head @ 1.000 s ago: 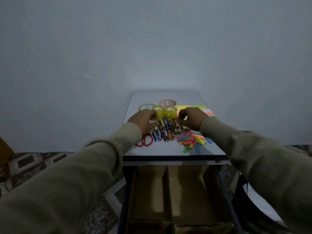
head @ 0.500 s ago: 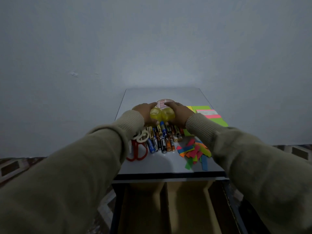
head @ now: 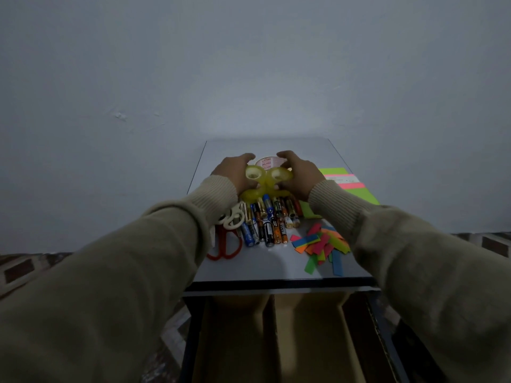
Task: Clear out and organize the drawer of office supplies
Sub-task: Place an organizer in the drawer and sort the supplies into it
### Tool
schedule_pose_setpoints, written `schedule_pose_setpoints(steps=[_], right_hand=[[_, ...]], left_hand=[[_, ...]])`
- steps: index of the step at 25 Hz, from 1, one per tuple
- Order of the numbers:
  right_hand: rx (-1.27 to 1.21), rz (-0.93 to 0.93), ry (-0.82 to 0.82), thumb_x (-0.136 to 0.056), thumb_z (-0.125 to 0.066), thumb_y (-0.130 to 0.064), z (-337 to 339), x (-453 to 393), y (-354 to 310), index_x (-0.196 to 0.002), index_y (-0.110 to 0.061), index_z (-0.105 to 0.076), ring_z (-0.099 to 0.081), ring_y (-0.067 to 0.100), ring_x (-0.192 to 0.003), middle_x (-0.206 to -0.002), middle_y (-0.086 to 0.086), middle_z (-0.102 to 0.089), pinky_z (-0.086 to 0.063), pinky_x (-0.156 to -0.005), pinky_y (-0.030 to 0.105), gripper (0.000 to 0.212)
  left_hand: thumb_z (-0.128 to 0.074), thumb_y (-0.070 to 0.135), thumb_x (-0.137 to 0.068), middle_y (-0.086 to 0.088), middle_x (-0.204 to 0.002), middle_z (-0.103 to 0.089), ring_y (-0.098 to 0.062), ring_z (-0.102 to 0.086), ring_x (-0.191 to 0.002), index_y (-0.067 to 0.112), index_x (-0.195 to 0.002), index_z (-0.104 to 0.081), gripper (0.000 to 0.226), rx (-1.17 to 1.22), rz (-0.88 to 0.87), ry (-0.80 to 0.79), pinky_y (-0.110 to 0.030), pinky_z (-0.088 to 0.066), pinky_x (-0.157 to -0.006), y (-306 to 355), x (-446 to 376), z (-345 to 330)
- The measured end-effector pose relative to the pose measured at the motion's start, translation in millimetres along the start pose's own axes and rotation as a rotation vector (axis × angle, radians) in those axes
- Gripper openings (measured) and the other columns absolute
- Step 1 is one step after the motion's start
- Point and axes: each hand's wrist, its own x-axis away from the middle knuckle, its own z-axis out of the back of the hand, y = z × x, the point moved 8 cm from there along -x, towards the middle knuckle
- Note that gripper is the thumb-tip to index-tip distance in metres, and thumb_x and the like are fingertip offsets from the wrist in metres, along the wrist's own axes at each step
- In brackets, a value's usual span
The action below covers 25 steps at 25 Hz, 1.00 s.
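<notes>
A cluster of yellow translucent tape rolls (head: 265,181) is gripped from both sides by the left hand (head: 235,175) and the right hand (head: 300,176), fingers curled around it. It is held at the far middle of the grey desk (head: 265,268), just beyond a row of assorted batteries (head: 269,219).

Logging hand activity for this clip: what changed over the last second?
Both hands left the batteries: left hand and right hand closed in and gathered the yellow tape rolls between them. Batteries, scissors and paper strips stayed put.
</notes>
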Motion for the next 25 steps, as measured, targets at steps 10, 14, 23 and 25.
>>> schedule_pose_setpoints(steps=[10, 14, 23, 25], right_hand=[[0.078, 0.093, -0.091, -0.081, -0.069, -0.016, 22, 81, -41, -0.139, -0.015, -0.035, -0.050, 0.026, -0.118, -0.137, 0.007, -0.048, -0.040, -0.093, 0.029, 0.068], [0.160, 0.134, -0.188, -0.080, -0.070, -0.020, 12, 127, -60, -0.138, -0.015, -0.036, -0.050, 0.027, -0.120, -0.138, 0.009, -0.048, -0.042, -0.095, 0.032, 0.068], [0.284, 0.203, -0.426, -0.085, -0.065, -0.023, -47, 205, -75, -0.141, -0.015, -0.031, -0.044, 0.025, -0.125, -0.142, 0.009, -0.040, -0.039, -0.101, 0.034, 0.066], [0.322, 0.185, -0.485, -0.086, -0.064, -0.023, -69, 216, -69, -0.142, -0.016, -0.030, -0.040, 0.025, -0.129, -0.144, 0.008, -0.037, -0.037, -0.104, 0.035, 0.067]], left_hand=[[-0.075, 0.019, -0.074, -0.007, -0.132, -0.052, -0.024, -0.053, -0.115, 0.019, -0.139, -0.040, 0.074, 0.073, -0.052, -0.030, -0.033, -0.044, -0.098, 16, 101, 44], [-0.074, 0.023, -0.076, -0.009, -0.136, -0.041, -0.025, -0.043, -0.123, 0.017, -0.139, -0.039, 0.073, -0.027, -0.054, -0.075, -0.029, -0.036, -0.101, 9, 157, 44], [-0.076, 0.018, -0.073, -0.010, -0.126, -0.053, -0.024, -0.052, -0.111, 0.013, -0.126, -0.046, 0.061, -0.003, 0.002, -0.197, -0.028, -0.042, -0.088, -21, 241, 16], [-0.076, 0.018, -0.073, -0.010, -0.121, -0.057, -0.024, -0.054, -0.107, 0.013, -0.124, -0.046, 0.060, 0.001, 0.019, -0.226, -0.029, -0.044, -0.087, -29, 251, 9]])
